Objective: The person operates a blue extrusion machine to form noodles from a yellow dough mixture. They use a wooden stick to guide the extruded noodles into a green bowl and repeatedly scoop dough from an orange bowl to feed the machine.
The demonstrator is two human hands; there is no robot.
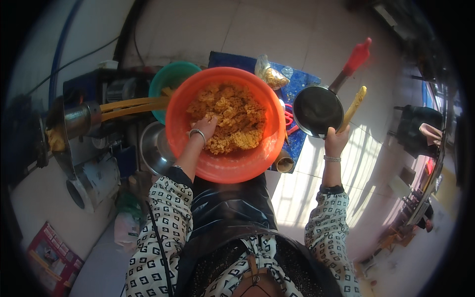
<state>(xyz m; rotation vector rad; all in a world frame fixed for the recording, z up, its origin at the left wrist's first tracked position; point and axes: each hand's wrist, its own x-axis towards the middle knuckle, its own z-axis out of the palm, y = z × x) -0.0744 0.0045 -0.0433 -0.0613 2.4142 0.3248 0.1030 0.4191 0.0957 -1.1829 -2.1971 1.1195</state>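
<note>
A large orange plastic basin (237,169) stands before me with crumbly yellow dough (237,107) in it. My left hand (205,127) reaches over the near left rim, its fingers in the crumbs and partly hidden. Out to the right, my right hand (337,139) grips the lower end of a wooden stick (355,105) that has yellow residue on it. Right beside that hand is a dark saucepan (318,111), its handle wrapped in red (358,57). My thumb is at the pan's rim; whether it touches is unclear.
Under the basin is a blue table (237,59) with a plastic bag of yellow bits (274,78), red-handled scissors (288,117) and a cardboard tube (285,164). At left, a metal extruding machine (81,117) has yellow strands (133,105) reaching a green basin (156,91). A steel bowl (148,144) sits below.
</note>
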